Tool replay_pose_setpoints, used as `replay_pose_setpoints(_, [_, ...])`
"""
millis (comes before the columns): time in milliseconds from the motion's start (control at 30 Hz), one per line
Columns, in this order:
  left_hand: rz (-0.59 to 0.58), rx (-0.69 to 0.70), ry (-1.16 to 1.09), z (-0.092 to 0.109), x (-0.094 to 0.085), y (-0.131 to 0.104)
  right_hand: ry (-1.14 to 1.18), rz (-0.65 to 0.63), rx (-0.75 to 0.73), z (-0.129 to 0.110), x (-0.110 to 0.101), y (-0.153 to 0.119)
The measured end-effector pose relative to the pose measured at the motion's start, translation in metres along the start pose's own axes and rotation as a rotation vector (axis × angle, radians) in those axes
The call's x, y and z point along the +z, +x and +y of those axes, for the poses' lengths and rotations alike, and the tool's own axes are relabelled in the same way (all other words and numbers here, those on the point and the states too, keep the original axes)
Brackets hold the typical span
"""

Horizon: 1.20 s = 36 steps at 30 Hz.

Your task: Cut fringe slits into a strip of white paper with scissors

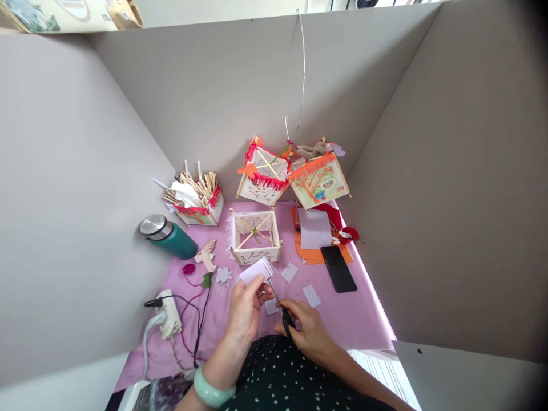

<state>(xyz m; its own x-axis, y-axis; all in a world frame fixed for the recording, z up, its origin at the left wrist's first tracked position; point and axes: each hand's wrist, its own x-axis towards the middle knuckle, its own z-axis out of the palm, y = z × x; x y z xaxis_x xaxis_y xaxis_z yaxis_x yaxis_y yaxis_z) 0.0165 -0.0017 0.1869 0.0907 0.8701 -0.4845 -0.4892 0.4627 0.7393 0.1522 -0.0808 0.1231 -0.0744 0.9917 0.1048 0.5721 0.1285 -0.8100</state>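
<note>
Between thumb and fingers, my left hand (248, 302) pinches a small folded sheet of pale lilac paper (255, 270), its right edge cut into strips. My right hand (305, 325) grips black-handled scissors (286, 318); their blades point up and left at the paper's right edge. Small paper rectangles lie close by: one piece (289, 272) above the scissors, another (311, 295) to the right, a third partly hidden below the left hand. Just beyond the hands stands a white box-like lantern frame (256, 256) with crossed sticks on top and fringe on its left side.
Two decorated lanterns, one red-fringed (263, 188) and one orange-fringed (321, 181), hang at the back. Left are a stick-filled box (209, 212), a teal bottle (178, 242), a glue gun (206, 255) and a power strip (170, 315) with cables. A phone (339, 269) lies right, beside orange paper (310, 257).
</note>
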Motion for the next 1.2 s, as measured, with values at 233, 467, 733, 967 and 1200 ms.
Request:
replay_pose_setpoints(233, [0.002, -0.004, -0.007, -0.0013, -0.0006, 0.0002, -0.012, -0.005, 0.005, -0.0032, -0.001, 0.0004])
replay_pose_setpoints(467, [-0.021, -0.017, 0.002, -0.004, -0.0009, -0.0014, -0.008, -0.003, 0.01, -0.0046, -0.0012, 0.0008])
replay_pose_setpoints(733, [-0.045, -0.035, -0.012, -0.0059, 0.0002, -0.0038, 0.002, 0.005, 0.011, -0.0039, -0.0001, 0.0005])
replay_pose_setpoints(967, [-0.042, -0.033, -0.009, -0.0068, -0.0009, -0.0032, 0.019, 0.023, -0.012, -0.0023, 0.0009, 0.0001])
replay_pose_setpoints(1200, [-0.049, -0.03, -0.002, -0.0091, -0.0017, -0.0016, 0.007, 0.019, 0.009, -0.0033, 0.0011, 0.0])
